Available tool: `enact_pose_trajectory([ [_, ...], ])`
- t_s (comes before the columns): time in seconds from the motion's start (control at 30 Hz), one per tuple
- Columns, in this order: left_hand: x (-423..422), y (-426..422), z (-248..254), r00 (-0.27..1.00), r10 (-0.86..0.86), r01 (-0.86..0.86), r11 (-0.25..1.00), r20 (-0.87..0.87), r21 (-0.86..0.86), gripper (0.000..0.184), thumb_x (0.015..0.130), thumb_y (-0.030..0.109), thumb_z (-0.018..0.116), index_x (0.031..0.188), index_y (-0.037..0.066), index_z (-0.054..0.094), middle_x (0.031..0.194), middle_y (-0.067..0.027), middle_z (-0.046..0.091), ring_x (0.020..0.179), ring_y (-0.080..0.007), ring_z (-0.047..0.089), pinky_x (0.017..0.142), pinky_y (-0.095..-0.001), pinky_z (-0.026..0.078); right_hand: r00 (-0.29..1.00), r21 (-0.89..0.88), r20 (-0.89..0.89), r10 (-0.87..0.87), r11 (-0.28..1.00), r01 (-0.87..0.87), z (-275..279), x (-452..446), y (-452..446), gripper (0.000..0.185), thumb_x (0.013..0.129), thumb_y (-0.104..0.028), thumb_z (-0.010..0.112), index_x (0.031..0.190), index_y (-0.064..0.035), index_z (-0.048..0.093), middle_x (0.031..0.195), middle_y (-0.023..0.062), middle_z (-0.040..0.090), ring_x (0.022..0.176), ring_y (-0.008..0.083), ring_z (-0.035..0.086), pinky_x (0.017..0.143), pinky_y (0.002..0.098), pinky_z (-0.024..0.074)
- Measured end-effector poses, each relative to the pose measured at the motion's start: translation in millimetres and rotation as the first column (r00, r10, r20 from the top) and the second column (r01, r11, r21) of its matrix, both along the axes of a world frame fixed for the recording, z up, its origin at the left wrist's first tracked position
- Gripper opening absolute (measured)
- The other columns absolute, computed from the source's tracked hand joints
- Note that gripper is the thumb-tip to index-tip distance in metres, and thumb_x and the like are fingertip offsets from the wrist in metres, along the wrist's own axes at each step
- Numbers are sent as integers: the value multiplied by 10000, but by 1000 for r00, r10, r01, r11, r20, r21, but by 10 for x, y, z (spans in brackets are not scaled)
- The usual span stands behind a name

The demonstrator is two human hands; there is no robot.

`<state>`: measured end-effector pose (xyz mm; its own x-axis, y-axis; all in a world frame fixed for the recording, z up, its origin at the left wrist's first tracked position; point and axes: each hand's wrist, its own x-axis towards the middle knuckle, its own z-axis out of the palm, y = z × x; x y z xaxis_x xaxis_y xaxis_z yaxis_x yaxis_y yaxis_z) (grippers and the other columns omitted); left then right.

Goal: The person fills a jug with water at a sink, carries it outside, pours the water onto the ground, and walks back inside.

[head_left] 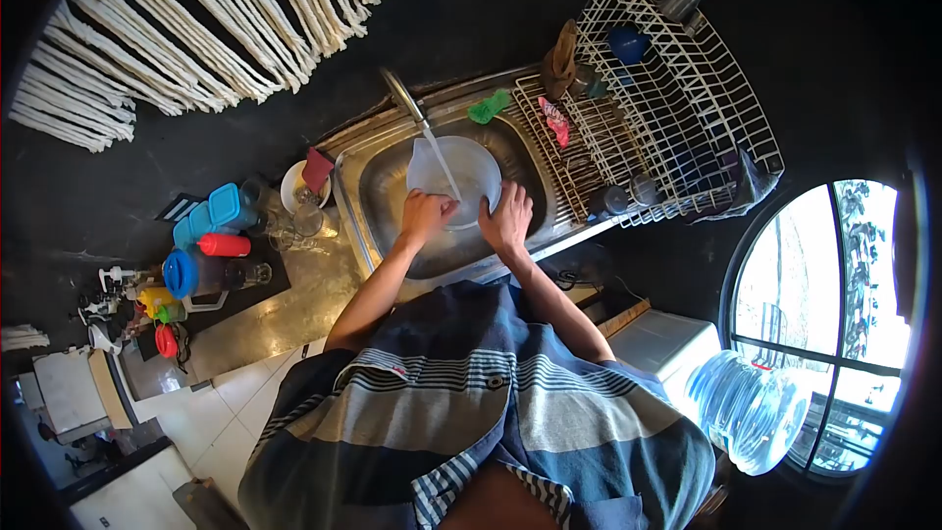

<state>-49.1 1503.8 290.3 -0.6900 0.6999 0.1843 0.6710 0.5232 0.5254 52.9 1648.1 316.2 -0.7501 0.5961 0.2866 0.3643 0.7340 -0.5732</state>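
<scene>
A translucent plastic bowl with a pouring lip point(473, 159) is in the steel sink point(378, 177), under the tap point(402, 98). A stream of water point(440, 159) runs from the tap into it. My left hand point(426, 217) is closed at the bowl's near left rim, its fingertips reaching over the inside. On the right side, my right hand point(507, 220) grips the rim, thumb inward and fingers along the outer wall. The bowl's near edge is partly hidden by my hands.
A green sponge point(489, 107) lies on the sink's back edge. Right of it stands a wire dish rack point(677, 88) with a pink cloth point(553, 123). Left are a white bowl point(292, 186), blue containers point(224, 206) and a red bottle point(225, 245). A large water bottle point(751, 407) is lower right.
</scene>
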Motion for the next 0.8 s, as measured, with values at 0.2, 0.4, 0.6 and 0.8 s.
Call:
enact_pose_trajectory([
  [0.2, 12, -8, -29, 991, -30, 22, 997, -127, -67, 267, 828, 380, 630, 688, 160, 689, 582, -14, 626, 582, -224, 603, 721, -365, 436, 872, -232, 19, 488, 851, -471, -708, -1121, 196, 158, 818, -157, 591, 745, -19, 620, 695, 139, 653, 590, 293, 637, 530, 367, 498],
  [0.4, -10, -32, -111, 998, -35, 34, 999, -49, -22, 258, 800, 400, 648, 674, 179, 692, 553, -20, 614, 561, -200, 575, 778, -337, 384, 807, -824, 250, 536, 556, -114, -723, -1536, 141, 236, 826, -289, 636, 757, -62, 641, 686, 74, 639, 605, 154, 623, 500, 291, 498],
  [0.6, -8, -26, -147, 999, -22, 21, 1000, -43, -13, 252, 786, 412, 650, 695, 184, 708, 567, -36, 624, 578, -196, 573, 798, -337, 373, 761, -166, 475, 443, 894, -416, -751, -1694, -50, 503, 892, -494, 452, 935, -51, 686, 914, 200, 677, 890, 332, 661, 755, 490, 518],
  [0.8, -33, -20, -123, 998, -49, 45, 997, -48, -70, 232, 783, 398, 662, 788, 173, 718, 646, 7, 664, 617, -170, 613, 805, -343, 368, 274, -36, 804, 528, 503, -864, -548, -1825, -29, 373, 851, -360, 550, 1027, -56, 677, 1095, 272, 618, 984, 411, 634, 833, 466, 525],
])
